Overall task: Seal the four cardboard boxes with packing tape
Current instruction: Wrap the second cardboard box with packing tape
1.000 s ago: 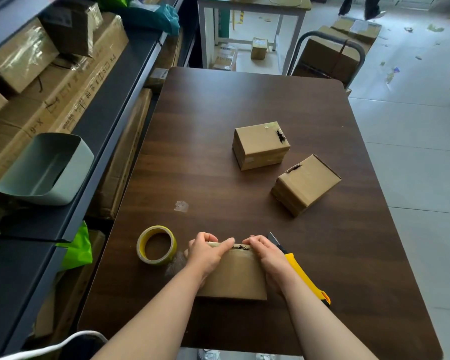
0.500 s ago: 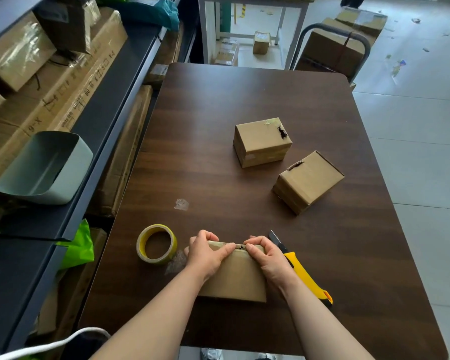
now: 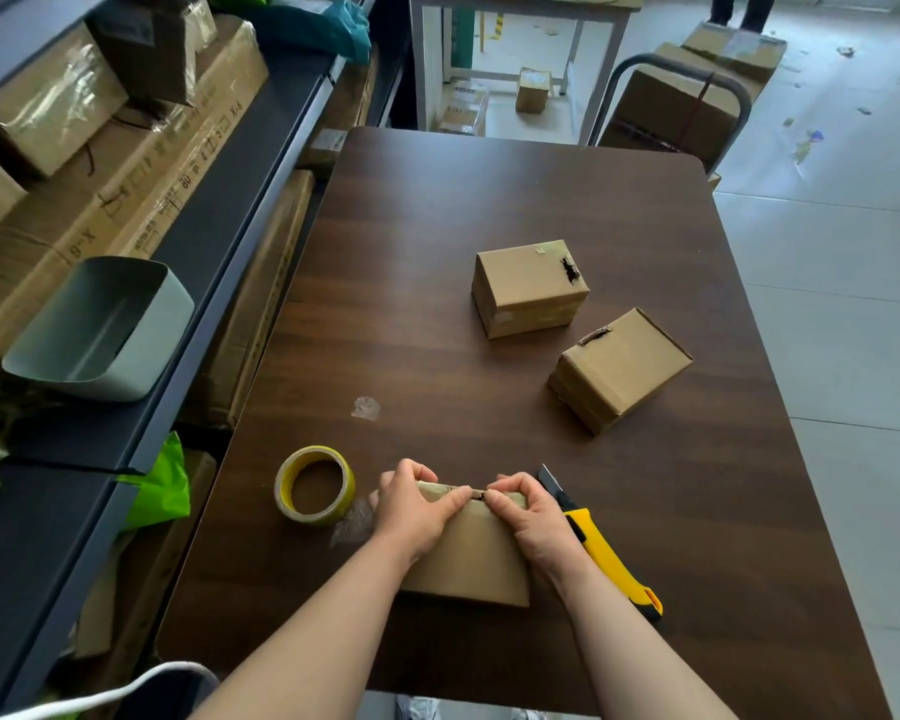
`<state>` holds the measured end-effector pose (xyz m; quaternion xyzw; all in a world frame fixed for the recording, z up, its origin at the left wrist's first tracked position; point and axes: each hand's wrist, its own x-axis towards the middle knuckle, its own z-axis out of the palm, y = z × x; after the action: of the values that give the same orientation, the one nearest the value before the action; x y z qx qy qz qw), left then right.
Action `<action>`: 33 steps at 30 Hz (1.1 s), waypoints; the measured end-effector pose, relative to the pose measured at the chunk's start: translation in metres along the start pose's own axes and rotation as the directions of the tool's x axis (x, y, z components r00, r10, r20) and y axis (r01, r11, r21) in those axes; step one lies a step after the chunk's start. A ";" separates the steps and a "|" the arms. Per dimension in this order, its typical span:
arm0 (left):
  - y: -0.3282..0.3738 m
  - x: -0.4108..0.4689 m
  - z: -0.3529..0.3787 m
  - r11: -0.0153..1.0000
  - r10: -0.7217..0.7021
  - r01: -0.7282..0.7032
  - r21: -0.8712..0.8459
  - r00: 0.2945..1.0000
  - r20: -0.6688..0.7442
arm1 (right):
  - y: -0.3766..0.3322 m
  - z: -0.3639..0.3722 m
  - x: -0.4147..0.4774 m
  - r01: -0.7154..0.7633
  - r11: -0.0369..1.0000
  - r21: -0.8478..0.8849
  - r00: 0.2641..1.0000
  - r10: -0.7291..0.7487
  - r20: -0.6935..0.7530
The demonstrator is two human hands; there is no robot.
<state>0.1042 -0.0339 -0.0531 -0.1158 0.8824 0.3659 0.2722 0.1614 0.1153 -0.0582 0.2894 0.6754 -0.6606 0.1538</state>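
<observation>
A small cardboard box (image 3: pixel 471 561) stands near the front edge of the dark wooden table (image 3: pixel 489 210). My left hand (image 3: pixel 411 506) and my right hand (image 3: pixel 528 517) grip its far top edge, thumbs meeting at the seam in the middle. A yellow roll of packing tape (image 3: pixel 314 485) lies flat just left of my left hand, with a loose clear strip trailing beside it. Two more cardboard boxes sit further back: one (image 3: pixel 530 287) with a torn dark spot on top, one (image 3: pixel 619 370) tilted at an angle to its right.
A yellow utility knife (image 3: pixel 606 556) lies right of the held box. A scrap of clear tape (image 3: pixel 366 407) sits mid-table. Shelves with large cartons and a grey bin (image 3: pixel 100 330) line the left side. A cart with boxes (image 3: pixel 681 103) stands beyond the table's far end.
Both thumbs have slid inward along the box's top edge toward the middle seam. The box, tape roll and knife stay in place.
</observation>
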 end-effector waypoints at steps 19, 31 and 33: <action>-0.081 0.009 -0.082 0.789 0.173 -0.008 0.614 0.962 -0.210 | -0.032 -0.005 -0.005 0.120 0.972 -0.203 0.988 -0.136 -0.067; -0.033 -0.015 -0.102 0.855 0.197 -0.266 -0.445 0.960 -0.197 | -0.070 0.042 -0.027 0.261 0.937 -0.232 0.965 -0.261 0.032; -0.017 -0.032 -0.101 0.766 0.245 -0.274 -0.581 0.961 -0.131 | -0.080 0.050 -0.036 0.293 0.943 -0.158 0.956 -0.283 0.084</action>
<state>0.0978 -0.1173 0.0137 -0.0807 0.7371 0.6544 0.1481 0.1336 0.0624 0.0236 0.1536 0.7590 -0.6248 0.1000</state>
